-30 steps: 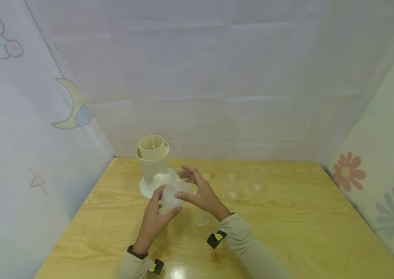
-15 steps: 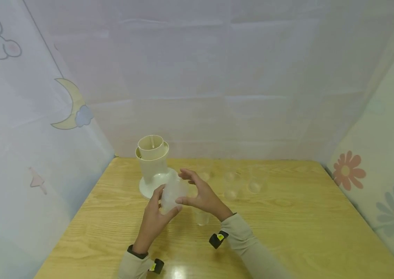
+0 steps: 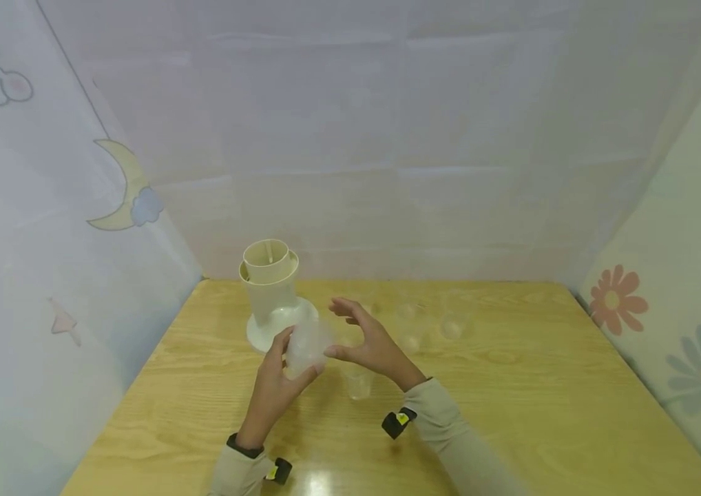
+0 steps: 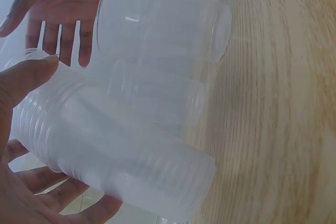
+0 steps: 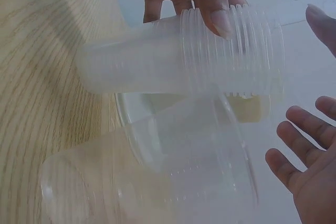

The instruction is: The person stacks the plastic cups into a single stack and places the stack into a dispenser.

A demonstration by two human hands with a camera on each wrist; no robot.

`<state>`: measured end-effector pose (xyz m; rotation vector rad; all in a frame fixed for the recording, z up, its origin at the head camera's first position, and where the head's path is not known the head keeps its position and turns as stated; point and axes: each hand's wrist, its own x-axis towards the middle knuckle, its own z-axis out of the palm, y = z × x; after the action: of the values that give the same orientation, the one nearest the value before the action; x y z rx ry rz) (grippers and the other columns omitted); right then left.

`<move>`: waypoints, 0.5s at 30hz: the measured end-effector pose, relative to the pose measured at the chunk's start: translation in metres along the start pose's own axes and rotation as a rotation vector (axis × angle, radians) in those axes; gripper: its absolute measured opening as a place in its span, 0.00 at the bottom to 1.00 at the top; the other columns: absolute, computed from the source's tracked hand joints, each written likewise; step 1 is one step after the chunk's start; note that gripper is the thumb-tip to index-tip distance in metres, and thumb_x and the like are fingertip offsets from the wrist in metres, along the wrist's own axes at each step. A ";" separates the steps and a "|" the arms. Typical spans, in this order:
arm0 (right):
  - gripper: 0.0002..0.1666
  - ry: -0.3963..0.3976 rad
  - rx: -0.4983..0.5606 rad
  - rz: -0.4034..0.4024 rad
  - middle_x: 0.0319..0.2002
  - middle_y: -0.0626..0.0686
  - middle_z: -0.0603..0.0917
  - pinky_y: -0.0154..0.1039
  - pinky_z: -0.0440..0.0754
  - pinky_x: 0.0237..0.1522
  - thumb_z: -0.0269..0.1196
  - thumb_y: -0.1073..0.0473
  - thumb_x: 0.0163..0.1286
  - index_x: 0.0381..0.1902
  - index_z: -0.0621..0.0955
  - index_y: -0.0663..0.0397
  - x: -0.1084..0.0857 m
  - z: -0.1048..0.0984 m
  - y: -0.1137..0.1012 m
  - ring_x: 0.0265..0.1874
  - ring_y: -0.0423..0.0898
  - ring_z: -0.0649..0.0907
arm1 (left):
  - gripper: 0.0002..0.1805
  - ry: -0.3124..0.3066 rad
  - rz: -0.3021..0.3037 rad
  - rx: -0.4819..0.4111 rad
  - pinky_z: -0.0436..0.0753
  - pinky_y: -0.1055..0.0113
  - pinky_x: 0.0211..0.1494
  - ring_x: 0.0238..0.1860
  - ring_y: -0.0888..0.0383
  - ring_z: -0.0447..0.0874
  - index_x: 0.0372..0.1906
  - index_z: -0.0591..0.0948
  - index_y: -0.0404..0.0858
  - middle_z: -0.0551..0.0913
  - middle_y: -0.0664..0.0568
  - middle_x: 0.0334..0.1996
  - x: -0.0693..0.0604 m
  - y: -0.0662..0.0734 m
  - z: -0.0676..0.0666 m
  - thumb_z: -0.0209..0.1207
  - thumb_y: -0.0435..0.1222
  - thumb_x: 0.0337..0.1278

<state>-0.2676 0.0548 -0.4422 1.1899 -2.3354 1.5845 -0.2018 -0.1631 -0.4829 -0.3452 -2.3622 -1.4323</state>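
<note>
My left hand (image 3: 271, 393) grips a stack of nested clear plastic cups (image 3: 308, 350) above the table, tilted. Several close-set rims of the stack (image 5: 142, 59) show in the right wrist view, with the left thumb across them. To the right of the stack, my right hand (image 3: 378, 350) has its fingers spread and holds nothing; the right wrist view shows a gap between its fingers (image 5: 302, 135) and the stack. A clear cup (image 3: 359, 387) stands upright on the table just below the right hand. More upright cups (image 3: 452, 326) stand farther back, faint and transparent.
Behind the hands at left stands a cream-white holder (image 3: 271, 300) with two open round tubes, one inside the other, on a round white base (image 3: 260, 336). The wooden table (image 3: 511, 399) meets cloth-covered walls at the back and sides.
My right hand has drawn away to the right from the stack. The stack's open end, with its top rim seen at first, now looks tipped and blurred. My left hand stays nearly in place.
</note>
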 end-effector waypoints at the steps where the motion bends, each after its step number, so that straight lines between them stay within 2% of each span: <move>1: 0.50 0.001 0.001 0.003 0.70 0.48 0.70 0.53 0.67 0.67 0.73 0.50 0.63 0.77 0.60 0.43 -0.001 -0.001 0.001 0.69 0.50 0.70 | 0.43 0.001 0.002 0.002 0.78 0.38 0.53 0.57 0.40 0.77 0.71 0.64 0.37 0.75 0.36 0.60 0.000 0.000 0.000 0.73 0.41 0.54; 5: 0.50 0.012 -0.005 0.011 0.70 0.47 0.70 0.52 0.68 0.67 0.72 0.48 0.64 0.77 0.59 0.40 -0.004 -0.004 0.002 0.69 0.49 0.70 | 0.43 0.008 0.009 0.003 0.79 0.39 0.53 0.57 0.41 0.77 0.71 0.64 0.37 0.76 0.37 0.60 0.000 0.000 0.000 0.73 0.41 0.53; 15: 0.50 0.038 -0.007 0.034 0.71 0.48 0.70 0.54 0.67 0.68 0.72 0.51 0.64 0.77 0.59 0.39 -0.015 -0.013 0.003 0.69 0.50 0.69 | 0.44 0.007 -0.010 -0.002 0.79 0.38 0.52 0.57 0.39 0.77 0.71 0.64 0.38 0.76 0.36 0.59 -0.002 0.001 -0.001 0.74 0.41 0.52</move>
<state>-0.2635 0.0744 -0.4455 1.1152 -2.3476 1.5938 -0.2000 -0.1634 -0.4826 -0.3285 -2.3605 -1.4376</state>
